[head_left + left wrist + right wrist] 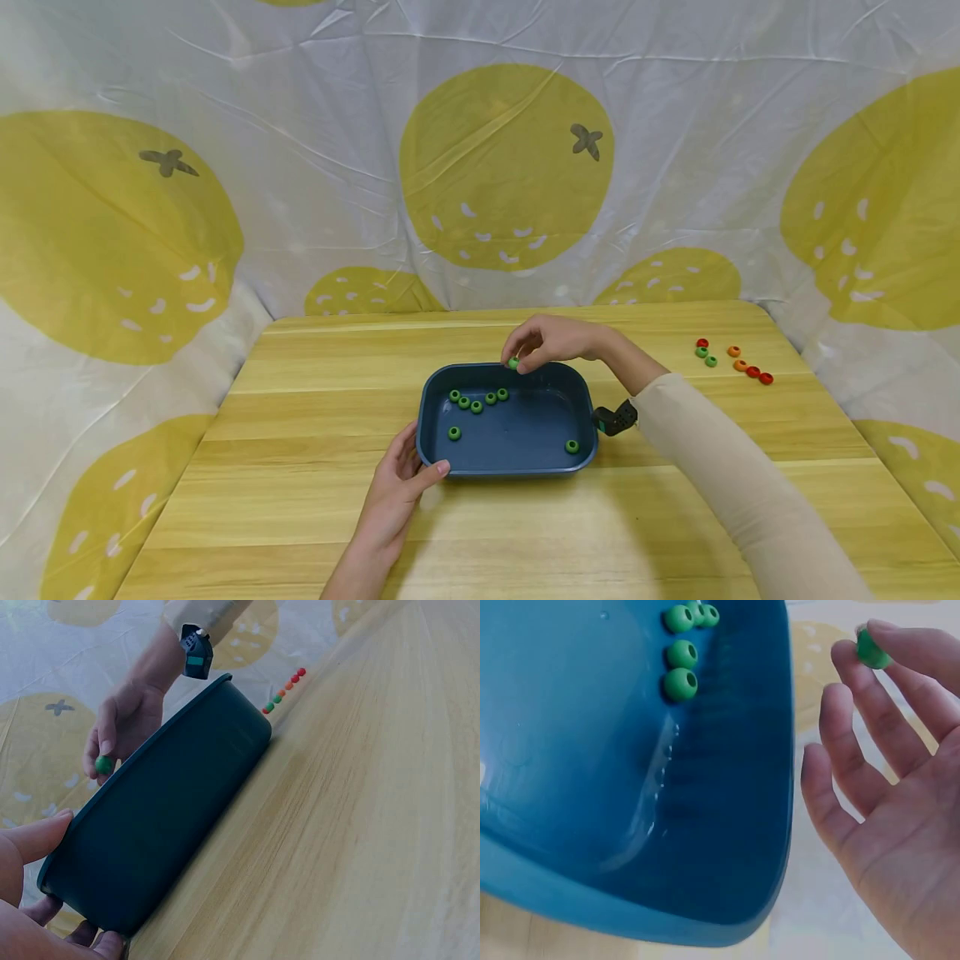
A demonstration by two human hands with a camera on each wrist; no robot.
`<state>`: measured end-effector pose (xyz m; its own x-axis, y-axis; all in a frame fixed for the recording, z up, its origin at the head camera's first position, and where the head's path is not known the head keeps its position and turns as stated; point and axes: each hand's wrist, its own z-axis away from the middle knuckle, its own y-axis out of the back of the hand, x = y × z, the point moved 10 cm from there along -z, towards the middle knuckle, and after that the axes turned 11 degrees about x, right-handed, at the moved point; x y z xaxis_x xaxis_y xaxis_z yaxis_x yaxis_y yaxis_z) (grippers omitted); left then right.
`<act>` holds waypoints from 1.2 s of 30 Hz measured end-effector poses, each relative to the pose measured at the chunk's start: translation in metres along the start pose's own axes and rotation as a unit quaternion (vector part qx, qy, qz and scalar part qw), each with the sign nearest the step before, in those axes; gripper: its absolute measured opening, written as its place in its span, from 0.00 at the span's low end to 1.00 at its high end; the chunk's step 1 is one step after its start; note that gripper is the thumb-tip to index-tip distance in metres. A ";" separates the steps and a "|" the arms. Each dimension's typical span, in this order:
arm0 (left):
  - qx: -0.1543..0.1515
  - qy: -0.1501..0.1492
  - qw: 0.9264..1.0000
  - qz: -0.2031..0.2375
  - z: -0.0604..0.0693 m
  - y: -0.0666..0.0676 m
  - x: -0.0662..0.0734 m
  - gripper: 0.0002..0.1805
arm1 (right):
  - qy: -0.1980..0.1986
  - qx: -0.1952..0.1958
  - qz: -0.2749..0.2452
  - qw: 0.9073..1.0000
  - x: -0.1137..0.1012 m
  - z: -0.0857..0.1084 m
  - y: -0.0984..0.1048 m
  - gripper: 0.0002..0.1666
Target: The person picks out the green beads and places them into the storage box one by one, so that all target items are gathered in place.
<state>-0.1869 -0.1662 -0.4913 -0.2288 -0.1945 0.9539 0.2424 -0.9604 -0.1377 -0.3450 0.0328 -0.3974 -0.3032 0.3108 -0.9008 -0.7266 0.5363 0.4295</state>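
Note:
A blue rectangular basin [510,474] stands on the wooden table with several green beads [477,407] on its floor. My left hand [395,492] grips its near left corner, thumb over the rim and fingers around the outer wall. Above the far rim, my right hand [558,340] pinches one green bead [871,649] between thumb and fingertip. The right wrist view shows the other fingers spread loosely beside the basin's wall [757,772]. In the left wrist view the pinched bead [103,765] appears just past the rim.
On the table's right side lie loose beads: red beads [753,372], orange beads [734,352] and light green beads [702,352]. A black wrist camera [617,418] sits on the right wrist near the basin's right end. A fruit-patterned cloth [330,208] hangs behind the wooden table [300,433].

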 end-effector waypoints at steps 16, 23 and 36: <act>0.003 0.002 1.000 0.001 0.000 0.000 0.001 0.46 | -0.014 0.015 -0.003 1.000 0.002 0.008 0.011 0.18; 0.003 0.005 1.000 0.003 0.000 0.001 0.000 0.46 | -0.029 0.033 0.000 0.999 0.009 0.022 0.022 0.18; 0.004 0.000 1.000 0.001 0.000 0.001 -0.001 0.46 | -0.050 0.069 0.011 0.996 0.020 0.054 0.046 0.16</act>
<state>-0.1869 -0.1673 -0.4922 -0.2287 -0.1965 0.9535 0.2507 -0.9583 -0.1373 -0.3505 0.1062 -0.3924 -0.2494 0.3967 -0.8834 -0.6263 0.6298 0.4595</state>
